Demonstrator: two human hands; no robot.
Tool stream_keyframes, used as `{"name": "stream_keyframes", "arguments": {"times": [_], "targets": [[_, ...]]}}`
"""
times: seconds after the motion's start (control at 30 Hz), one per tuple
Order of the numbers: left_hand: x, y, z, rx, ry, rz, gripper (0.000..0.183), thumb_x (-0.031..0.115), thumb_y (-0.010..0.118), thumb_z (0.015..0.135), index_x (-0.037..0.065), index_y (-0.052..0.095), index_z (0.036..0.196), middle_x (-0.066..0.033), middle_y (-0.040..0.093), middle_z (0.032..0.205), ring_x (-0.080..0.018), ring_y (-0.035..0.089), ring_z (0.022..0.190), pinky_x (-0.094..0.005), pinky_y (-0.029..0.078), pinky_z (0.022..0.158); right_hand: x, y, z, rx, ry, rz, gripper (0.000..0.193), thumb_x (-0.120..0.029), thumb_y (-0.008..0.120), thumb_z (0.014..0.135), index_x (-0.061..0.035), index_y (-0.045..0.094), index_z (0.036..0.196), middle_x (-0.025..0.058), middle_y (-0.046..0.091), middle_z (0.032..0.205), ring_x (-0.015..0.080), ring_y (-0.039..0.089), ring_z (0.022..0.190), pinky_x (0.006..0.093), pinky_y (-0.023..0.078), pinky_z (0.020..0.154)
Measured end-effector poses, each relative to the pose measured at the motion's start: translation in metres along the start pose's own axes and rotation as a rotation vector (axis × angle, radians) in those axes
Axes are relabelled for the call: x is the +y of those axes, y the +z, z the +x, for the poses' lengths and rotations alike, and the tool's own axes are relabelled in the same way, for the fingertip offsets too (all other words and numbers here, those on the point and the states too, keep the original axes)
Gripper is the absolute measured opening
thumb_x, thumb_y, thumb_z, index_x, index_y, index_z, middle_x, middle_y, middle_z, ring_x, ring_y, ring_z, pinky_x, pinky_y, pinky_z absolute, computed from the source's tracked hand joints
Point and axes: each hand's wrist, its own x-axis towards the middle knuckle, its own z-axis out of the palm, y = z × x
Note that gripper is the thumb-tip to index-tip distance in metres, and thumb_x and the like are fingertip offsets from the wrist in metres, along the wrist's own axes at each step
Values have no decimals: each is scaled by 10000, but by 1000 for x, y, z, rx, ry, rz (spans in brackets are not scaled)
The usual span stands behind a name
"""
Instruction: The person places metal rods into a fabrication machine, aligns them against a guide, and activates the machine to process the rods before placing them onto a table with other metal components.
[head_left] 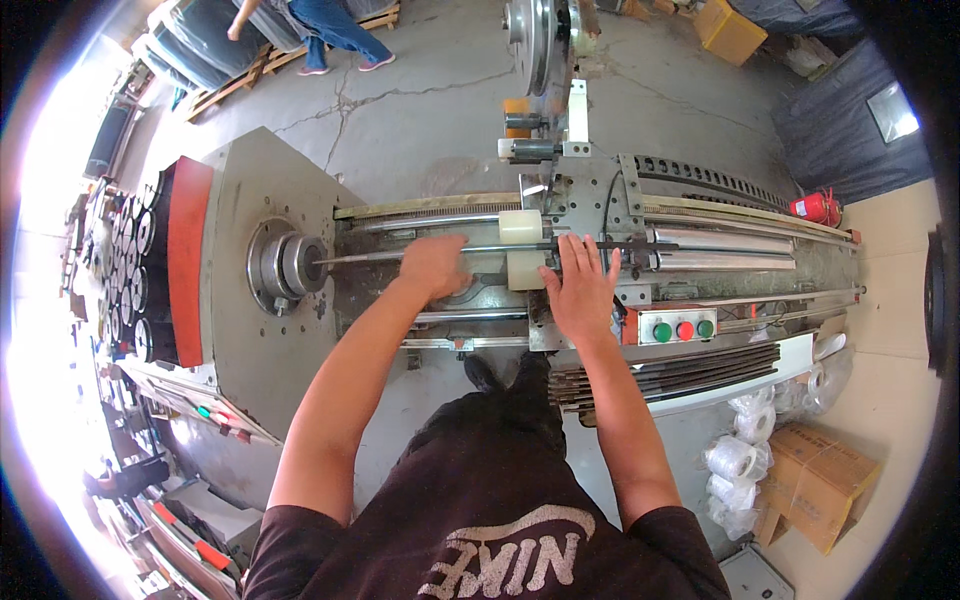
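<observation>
A long thin metal rod [370,256] runs along the grey machine from the round chuck [300,264] at the left, between two white plastic rollers [521,226]. My left hand [434,266] is closed around the rod between the chuck and the rollers, its fingers slightly blurred. Flat and with fingers stretched out, my right hand [583,290] lies over the rod just right of the rollers. Beyond it the rod continues as a dark length [635,246]. The carriage plate [575,205] sits behind the rollers.
Near my right forearm are a red button box [672,328] and several dark rods [690,375] in a bundle. Cardboard boxes [815,470] and plastic-wrapped rolls [735,457] stand at the lower right. Far left, a person [340,30] is beside a pallet [235,92].
</observation>
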Motion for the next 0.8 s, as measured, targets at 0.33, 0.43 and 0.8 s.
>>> {"name": "stream_keyframes", "arguments": {"times": [0.33, 0.43, 0.8], "targets": [[21, 23, 9, 190, 186, -66, 708, 303, 913, 733, 70, 592, 1320, -162, 713, 1179, -380, 693, 1110, -501, 555, 952, 12, 10, -5, 37, 11, -61, 583, -428, 526, 1073, -75, 511, 1537, 117, 516, 1590, 315, 391, 1533, 642, 99, 1278], [-1, 27, 5, 185, 156, -54, 683, 332, 889, 758, 72, 612, 1325, -154, 719, 1204, -373, 695, 1118, -502, 552, 958, 13, 9, -5, 32, 24, -94, 560, -392, 521, 1087, -76, 500, 1548, 119, 518, 1588, 321, 400, 1528, 617, 94, 1283], [-144, 5, -43, 54, -141, 25, 484, 415, 798, 876, 182, 696, 1288, -92, 756, 1198, -336, 692, 1161, -492, 549, 961, 20, 23, -3, 98, 41, -64, 558, -401, 546, 1071, -59, 533, 1511, 128, 538, 1564, 336, 415, 1512, 660, 99, 1268]]}}
